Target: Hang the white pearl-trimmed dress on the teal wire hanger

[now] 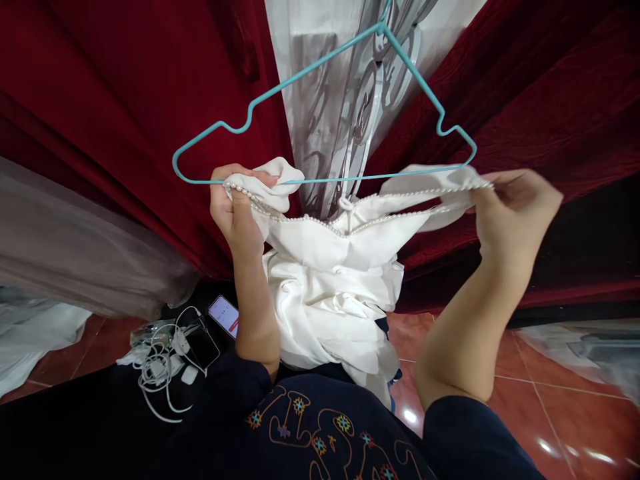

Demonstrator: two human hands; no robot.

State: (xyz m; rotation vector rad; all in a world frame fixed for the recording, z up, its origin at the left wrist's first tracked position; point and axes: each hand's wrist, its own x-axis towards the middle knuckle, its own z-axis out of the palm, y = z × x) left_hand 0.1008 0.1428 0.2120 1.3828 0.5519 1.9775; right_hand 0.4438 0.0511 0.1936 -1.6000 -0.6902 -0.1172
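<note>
A person's left hand (235, 207) and right hand (515, 213) pinch the pearl-edged shoulders of a white garment (335, 267) at 9 and 3 o'clock, spreading it just below a teal wire hanger (320, 100) at 12 o'clock; the cloth looks light, soft and slippery, probably gripped most surely along its beaded edge.

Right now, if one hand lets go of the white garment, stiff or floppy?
Likely floppy: the white garment sags in folds between left hand and right hand. Its satin sheen suggests slippery. Pearl trim might snag the hanger.
</note>
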